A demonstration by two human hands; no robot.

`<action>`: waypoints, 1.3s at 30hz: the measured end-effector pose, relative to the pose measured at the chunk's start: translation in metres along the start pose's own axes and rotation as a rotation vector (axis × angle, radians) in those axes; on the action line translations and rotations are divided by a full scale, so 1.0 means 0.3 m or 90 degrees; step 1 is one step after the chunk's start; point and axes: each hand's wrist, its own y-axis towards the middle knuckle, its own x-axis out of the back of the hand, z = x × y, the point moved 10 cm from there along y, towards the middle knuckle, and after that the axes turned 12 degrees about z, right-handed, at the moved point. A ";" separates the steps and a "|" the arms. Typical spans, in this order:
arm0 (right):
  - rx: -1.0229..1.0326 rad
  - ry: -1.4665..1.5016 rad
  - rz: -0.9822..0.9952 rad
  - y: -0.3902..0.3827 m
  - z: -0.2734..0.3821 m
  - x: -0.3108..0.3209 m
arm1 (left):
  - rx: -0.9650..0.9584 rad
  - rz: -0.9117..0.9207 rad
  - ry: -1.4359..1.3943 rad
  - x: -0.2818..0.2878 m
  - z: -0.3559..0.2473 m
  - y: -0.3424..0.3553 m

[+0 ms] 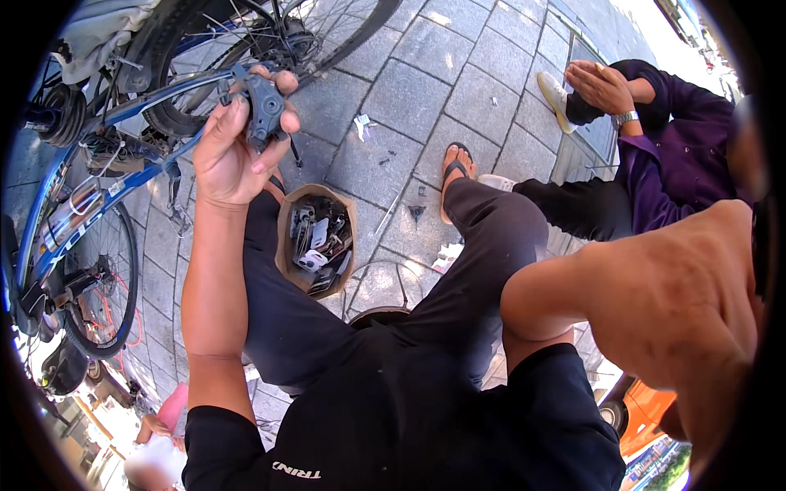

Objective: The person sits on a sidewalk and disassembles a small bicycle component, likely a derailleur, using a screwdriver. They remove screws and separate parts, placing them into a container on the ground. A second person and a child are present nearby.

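My left hand (240,151) grips a dark metal bicycle part (264,113), which looks like a brake caliper, with my fingertips curled over it. My right hand (679,303) is raised very close to the camera at the right, its back toward me; its fingertips and anything in them cannot be made out. Between my legs sits an open cardboard box (286,221) holding several metal and plastic parts (319,237). A blue bicycle (102,204) is at the left, its black tyre (168,119) just beyond my left hand.
A person in purple (671,168) is at the right, hands together (600,86). Small dark pieces (416,213) lie on grey paving (417,90). Another person (151,458) is at lower left. An orange vehicle (647,413) shows at lower right.
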 end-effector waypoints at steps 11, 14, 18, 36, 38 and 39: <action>-0.022 0.286 -0.024 -0.155 -0.002 -0.084 | 0.024 -0.052 0.038 0.013 0.017 -0.028; -0.018 0.382 -0.014 -0.163 -0.006 -0.101 | 0.035 -0.080 0.053 0.024 0.023 -0.020; 0.050 0.191 -0.064 -0.219 0.145 -0.123 | 0.062 -0.152 0.100 0.017 0.045 0.000; 0.007 -0.052 -0.107 -0.187 0.144 0.296 | 0.047 -0.443 0.135 0.015 0.039 -0.005; 0.012 -0.252 -0.188 -0.276 0.212 0.442 | 0.120 -0.315 0.181 0.050 0.041 -0.023; 0.001 -0.367 -0.282 -0.386 0.246 0.584 | 0.112 -0.328 0.180 0.052 0.036 -0.049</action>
